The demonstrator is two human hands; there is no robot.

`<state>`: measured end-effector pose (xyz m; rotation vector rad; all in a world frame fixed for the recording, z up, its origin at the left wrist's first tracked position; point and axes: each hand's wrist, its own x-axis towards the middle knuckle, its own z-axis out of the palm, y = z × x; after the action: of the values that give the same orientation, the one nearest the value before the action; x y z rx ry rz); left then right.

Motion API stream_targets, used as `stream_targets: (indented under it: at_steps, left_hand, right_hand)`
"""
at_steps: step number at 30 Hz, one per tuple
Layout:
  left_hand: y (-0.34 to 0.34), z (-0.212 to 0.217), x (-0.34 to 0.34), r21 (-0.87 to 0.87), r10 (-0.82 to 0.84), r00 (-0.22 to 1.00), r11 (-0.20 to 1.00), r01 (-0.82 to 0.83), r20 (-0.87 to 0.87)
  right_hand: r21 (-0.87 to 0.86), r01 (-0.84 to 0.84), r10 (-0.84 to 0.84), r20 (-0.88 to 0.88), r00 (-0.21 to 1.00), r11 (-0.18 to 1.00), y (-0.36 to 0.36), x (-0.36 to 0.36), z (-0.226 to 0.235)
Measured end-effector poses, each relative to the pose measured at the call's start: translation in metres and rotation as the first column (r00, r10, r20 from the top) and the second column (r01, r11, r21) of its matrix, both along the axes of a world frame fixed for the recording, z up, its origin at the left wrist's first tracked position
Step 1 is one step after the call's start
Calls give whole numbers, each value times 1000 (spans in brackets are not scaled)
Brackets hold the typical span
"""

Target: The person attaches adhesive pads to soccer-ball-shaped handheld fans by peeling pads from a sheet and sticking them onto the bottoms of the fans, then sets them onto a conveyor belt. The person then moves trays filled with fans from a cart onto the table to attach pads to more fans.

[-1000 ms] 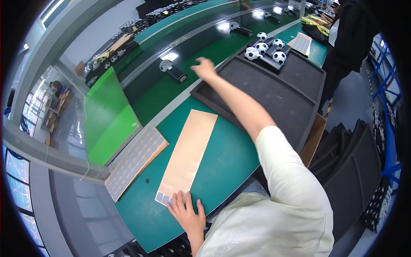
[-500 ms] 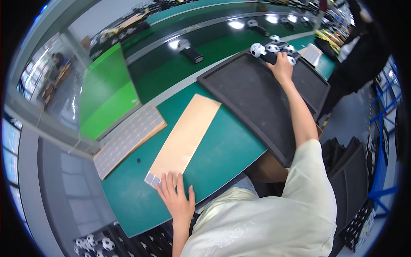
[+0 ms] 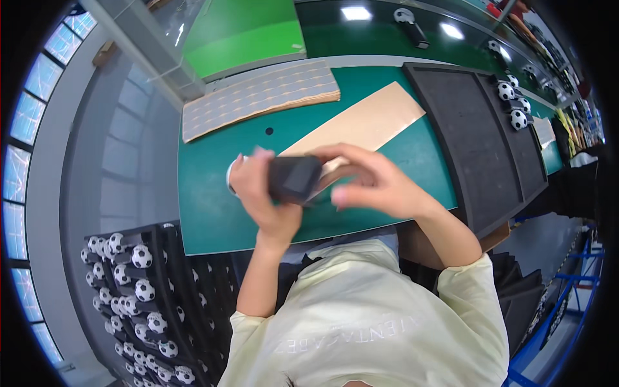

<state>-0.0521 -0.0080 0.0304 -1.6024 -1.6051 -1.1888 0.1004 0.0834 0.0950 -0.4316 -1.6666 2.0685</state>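
Note:
Above the green table (image 3: 216, 216) my left hand (image 3: 267, 200) is closed around a soccer-ball piece with a black block-shaped body (image 3: 295, 178). A sliver of its white end shows behind the fingers, and motion smears it. My right hand (image 3: 377, 184) is beside the black end, thumb and fingers apart and curved; whether a fingertip touches the piece is not clear. Behind both hands lies a tan backing sheet (image 3: 371, 122), its near end hidden by them. Farther left rests a stack of sheets with grey labels (image 3: 264, 95).
To the right is a black tray (image 3: 474, 135), with several similar soccer-ball pieces (image 3: 518, 119) at its far side. A green conveyor (image 3: 348, 42) carries more beyond the table. Black racks of soccer-ball pieces (image 3: 145, 290) stand at lower left. A green panel (image 3: 245, 32) borders the far edge.
My right hand has come back from the pieces at the tray to the table's middle. My left hand has lifted off the tan sheet and now holds a soccer-ball piece. The view has turned left.

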Motion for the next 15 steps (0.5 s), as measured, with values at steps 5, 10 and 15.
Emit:
stream_targets:
  at_steps: [5,10,15]
  left_hand:
    - [-7,5,-34,400,-440,329,898,184,836]
    - [-8,-5,-41,361,-451,408,889,281,794]
    - [-9,-16,-43,292,-401,351,900,324,846]
  right_hand:
    - [764,8,-283,229,932,645,5,-42,-68]
    - [863,-62,-329,256,909,501,-11,-67,-84]
    - [846,-157,-344,368,864,509,-10,-81,-88]
